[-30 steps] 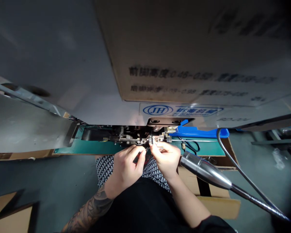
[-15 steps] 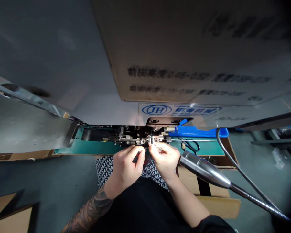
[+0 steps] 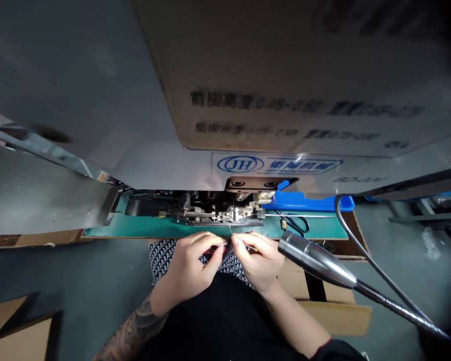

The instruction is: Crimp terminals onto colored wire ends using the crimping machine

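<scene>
My left hand [image 3: 191, 263] is closed in a pinch, thumb against forefinger, in front of the green bench edge. Something small and thin shows at its fingertips, too small to name. Beside it, my right hand [image 3: 261, 260] pinches a thin pale wire [image 3: 230, 229], which curves up from the fingertips. Both sets of fingertips almost meet. Just beyond them sits the metal mechanism [image 3: 235, 214] of a machine, with small steel parts along a rail; neither hand touches it.
The machine's grey housing [image 3: 143, 165] overhangs the hands. A flexible metal lamp [image 3: 315, 263] reaches in at the right, close to my right hand. A blue tray [image 3: 308, 203] and a black cable [image 3: 298, 223] lie on the green bench top [image 3: 154, 228]. Cardboard [image 3: 334, 318] is below.
Both hands have drawn back from the mechanism, slightly down toward my body. My right fingertips have left the metal parts, and the thin wire now shows above them.
</scene>
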Available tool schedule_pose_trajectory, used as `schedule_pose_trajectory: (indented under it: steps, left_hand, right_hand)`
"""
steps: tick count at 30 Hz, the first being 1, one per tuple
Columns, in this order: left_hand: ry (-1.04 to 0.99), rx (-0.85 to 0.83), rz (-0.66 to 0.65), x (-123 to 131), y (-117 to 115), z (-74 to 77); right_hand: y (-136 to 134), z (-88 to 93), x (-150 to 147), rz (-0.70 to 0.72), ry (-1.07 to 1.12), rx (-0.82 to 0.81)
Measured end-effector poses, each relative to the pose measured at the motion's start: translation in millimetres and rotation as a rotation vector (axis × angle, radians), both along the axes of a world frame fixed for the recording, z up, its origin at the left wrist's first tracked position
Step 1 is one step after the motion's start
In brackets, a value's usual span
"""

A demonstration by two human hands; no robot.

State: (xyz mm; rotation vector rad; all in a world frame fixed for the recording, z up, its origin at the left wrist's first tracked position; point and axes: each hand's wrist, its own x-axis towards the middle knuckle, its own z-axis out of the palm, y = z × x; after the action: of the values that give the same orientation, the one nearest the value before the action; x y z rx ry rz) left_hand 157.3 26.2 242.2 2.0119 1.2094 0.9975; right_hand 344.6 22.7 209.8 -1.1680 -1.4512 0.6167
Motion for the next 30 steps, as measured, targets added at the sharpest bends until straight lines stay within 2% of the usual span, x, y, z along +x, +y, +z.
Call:
schedule_pose_trajectory:
  steps: [5, 8, 20, 30]
  left_hand:
    - [-0.020, 0.042, -0.004, 0.8, -8.0, 9.9]
    - [-0.007, 0.053, 0.004, 0.6, -9.7, 13.9]
    - [-0.014, 0.095, 0.013, 0.6, -12.6, 16.9]
    - [-0.016, 0.097, 0.019, 1.7, -11.1, 18.8]
  right_hand:
    - [-4.9, 24.9, -6.8, -0.004, 0.070, 0.060]
    - [-5.3, 32.9, -9.2, -0.018, 0.072, 0.074]
    - [-9.1, 36.5, -5.3, 0.018, 0.017, 0.129]
    - [-6.8, 35.3, -7.1, -0.013, 0.026, 0.165]
